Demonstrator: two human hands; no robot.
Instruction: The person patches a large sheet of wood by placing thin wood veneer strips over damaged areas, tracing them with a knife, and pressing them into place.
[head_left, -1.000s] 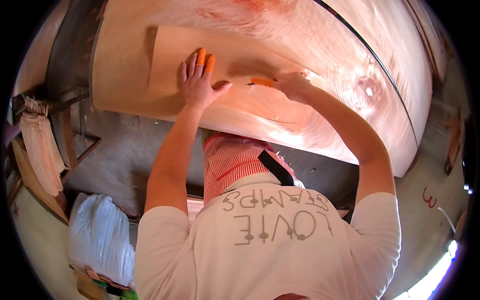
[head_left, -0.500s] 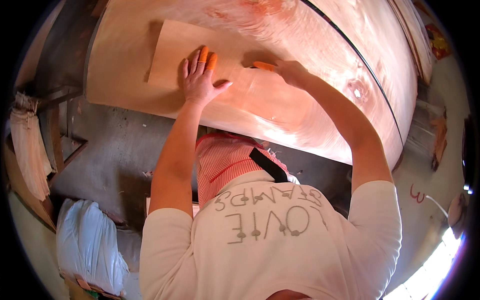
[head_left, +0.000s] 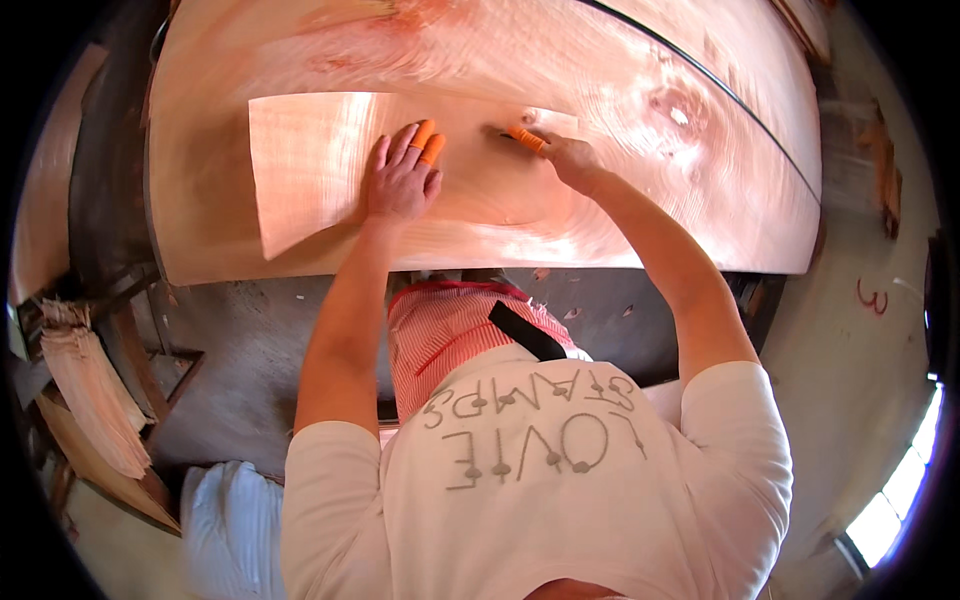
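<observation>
A loose, pale veneer piece (head_left: 305, 165) lies on a large wood veneer sheet (head_left: 220, 225), its left end slightly raised and casting light differently from the sheet. My left hand (head_left: 403, 180) presses flat near the middle of the piece, fingers spread, with orange covers on two fingertips. To its right, my right hand (head_left: 570, 162) is closed around a small knife (head_left: 506, 135), whose dark tip points left at the wood. Orange shows along the front of that hand; whether it is handle or finger cover is unclear. Fingers hide most of the knife.
A dark strap or line (head_left: 700, 75) crosses the big sheet on the right. Bundled veneer strips (head_left: 95, 390) hang at the left by a metal frame. Below them sits a pale blue plastic-wrapped bundle (head_left: 232, 530). A bright window (head_left: 890, 515) is at lower right.
The whole view has shifted. The loose piece's left end now stands farther from my left hand and looks more lifted. My right hand is slightly closer to the left one.
</observation>
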